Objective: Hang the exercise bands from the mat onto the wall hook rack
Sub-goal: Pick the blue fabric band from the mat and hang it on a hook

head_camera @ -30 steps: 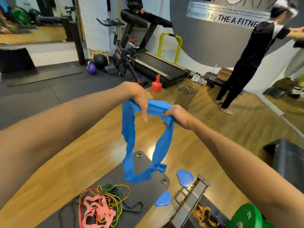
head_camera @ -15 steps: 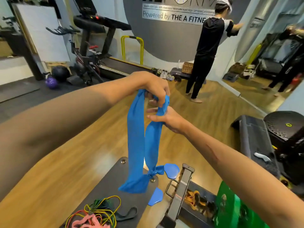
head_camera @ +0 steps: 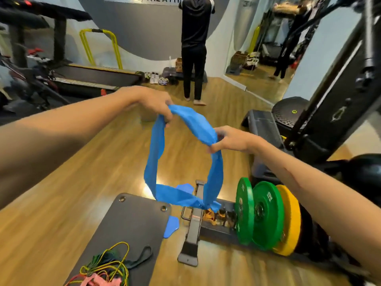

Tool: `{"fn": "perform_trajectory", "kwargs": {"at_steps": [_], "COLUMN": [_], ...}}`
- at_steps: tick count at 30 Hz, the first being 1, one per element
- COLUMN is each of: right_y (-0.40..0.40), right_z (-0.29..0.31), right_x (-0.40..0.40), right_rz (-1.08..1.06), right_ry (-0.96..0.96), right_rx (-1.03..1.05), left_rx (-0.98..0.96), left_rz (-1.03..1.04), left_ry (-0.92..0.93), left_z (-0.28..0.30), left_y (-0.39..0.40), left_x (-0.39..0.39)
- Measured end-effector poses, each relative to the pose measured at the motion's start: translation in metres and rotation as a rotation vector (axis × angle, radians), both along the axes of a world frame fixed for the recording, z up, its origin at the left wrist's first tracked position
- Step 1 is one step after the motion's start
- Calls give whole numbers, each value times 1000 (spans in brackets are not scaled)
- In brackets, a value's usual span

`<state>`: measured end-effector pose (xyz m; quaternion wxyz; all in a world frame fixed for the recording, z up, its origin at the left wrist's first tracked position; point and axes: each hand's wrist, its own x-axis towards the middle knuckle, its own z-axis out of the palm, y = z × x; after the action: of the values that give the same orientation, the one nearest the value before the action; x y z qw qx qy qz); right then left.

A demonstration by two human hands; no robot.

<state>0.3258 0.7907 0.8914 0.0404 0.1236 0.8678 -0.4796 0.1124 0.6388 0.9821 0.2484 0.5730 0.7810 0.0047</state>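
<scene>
A wide blue exercise band (head_camera: 193, 124) tied into a loop hangs in the air over the wooden floor. My left hand (head_camera: 156, 104) pinches its upper left part. My right hand (head_camera: 231, 141) grips its upper right part, and the loop is spread open between them. Its knot hangs at the bottom right. Below lies a dark grey mat (head_camera: 123, 234). A tangle of yellow, green, red and pink bands (head_camera: 105, 271) and a dark loop band (head_camera: 142, 256) lie on the mat's near end. No wall hook rack is in view.
Green and yellow weight plates (head_camera: 266, 215) stand on a low rack at the right. A black machine frame (head_camera: 338, 100) rises at the far right beside a step platform (head_camera: 261, 124). A person (head_camera: 194, 44) stands at the far wall. Treadmills (head_camera: 92, 77) are at the left.
My hands have moved apart and the blue band has opened from a narrow hanging strip into a wide loop. The view has turned to the right, bringing the weight plates and machine frame in.
</scene>
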Motion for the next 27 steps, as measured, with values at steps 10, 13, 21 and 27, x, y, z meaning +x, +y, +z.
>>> {"fn": "perform_trajectory", "kwargs": {"at_steps": [10, 13, 21, 27], "right_y": [44, 67, 100, 108], "right_z": [20, 21, 3, 6], "right_x": [105, 152, 260, 270], "right_rz": [-423, -491, -660, -997], "right_ry": [147, 132, -140, 192], "right_rx": [330, 353, 218, 230], "left_rx": [413, 340, 240, 365], "left_rz": [-379, -627, -574, -808], "left_ry": [33, 613, -186, -405], "left_z": [-29, -45, -51, -21], "left_y": [133, 163, 252, 298], "left_x": [140, 140, 194, 328]}}
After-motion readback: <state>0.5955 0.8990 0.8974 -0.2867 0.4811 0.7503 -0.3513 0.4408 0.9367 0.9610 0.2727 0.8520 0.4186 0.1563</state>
